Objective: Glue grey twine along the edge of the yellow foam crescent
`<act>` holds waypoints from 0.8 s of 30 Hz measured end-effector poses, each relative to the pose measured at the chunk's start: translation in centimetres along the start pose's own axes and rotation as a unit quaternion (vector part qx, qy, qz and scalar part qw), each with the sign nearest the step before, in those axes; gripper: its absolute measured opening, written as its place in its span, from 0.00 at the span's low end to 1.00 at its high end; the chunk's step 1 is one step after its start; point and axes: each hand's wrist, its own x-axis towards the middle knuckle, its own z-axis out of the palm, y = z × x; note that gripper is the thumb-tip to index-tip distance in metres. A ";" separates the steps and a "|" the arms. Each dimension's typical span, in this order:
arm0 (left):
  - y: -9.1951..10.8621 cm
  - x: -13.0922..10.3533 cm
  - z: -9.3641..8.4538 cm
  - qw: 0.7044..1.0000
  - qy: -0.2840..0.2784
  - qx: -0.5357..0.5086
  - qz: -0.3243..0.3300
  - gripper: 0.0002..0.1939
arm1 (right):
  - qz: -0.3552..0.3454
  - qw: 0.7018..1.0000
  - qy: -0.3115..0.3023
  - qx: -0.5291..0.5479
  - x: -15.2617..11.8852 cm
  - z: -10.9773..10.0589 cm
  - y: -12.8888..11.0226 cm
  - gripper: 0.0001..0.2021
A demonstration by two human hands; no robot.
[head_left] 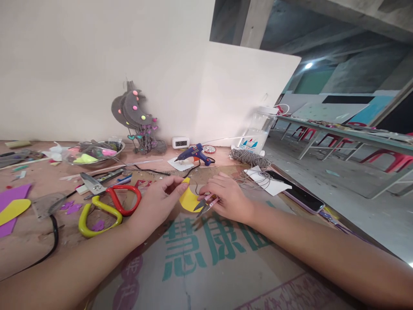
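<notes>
My left hand (165,194) pinches the upper edge of a small yellow sheet (189,201) between thumb and fingers. A small pair of scissors (204,204) is in my right hand (230,199), its dark blades pointing left and parted close to the sheet's lower right edge. Whether the blades touch the sheet I cannot tell. Both hands are over a cardboard sheet (187,275) printed with green characters. Left of my left hand lies a large pair of scissors with one red handle (137,200) and one yellow handle (83,224).
A blue glue gun (195,151) rests behind my hands, near a white digital clock (180,142). Grey cord (250,157) and a phone (297,193) lie to the right. A metal bowl (121,150) of craft pieces and purple sheet (13,198) are at the left.
</notes>
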 end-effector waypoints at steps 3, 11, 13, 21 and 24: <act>-0.7 0.4 0.0 0.999 0.003 -0.037 0.002 0.13 | 0.138 0.980 0.100 0.106 0.3 0.1 0.7 0.06; -0.9 0.5 -0.1 0.999 -0.024 -0.023 0.018 0.14 | 0.345 0.825 0.029 0.446 1.1 0.3 2.0 0.20; -0.7 0.4 -0.2 0.999 -0.034 -0.011 0.016 0.14 | 0.334 0.811 -0.022 0.479 1.1 0.3 1.1 0.21; -0.5 0.3 -0.1 0.997 -0.075 -0.009 0.018 0.14 | 0.326 0.763 -0.062 0.554 0.9 1.1 0.0 0.17; -0.6 0.3 -0.1 0.996 -0.079 -0.012 0.024 0.14 | 0.334 0.743 -0.078 0.575 0.8 1.3 0.4 0.17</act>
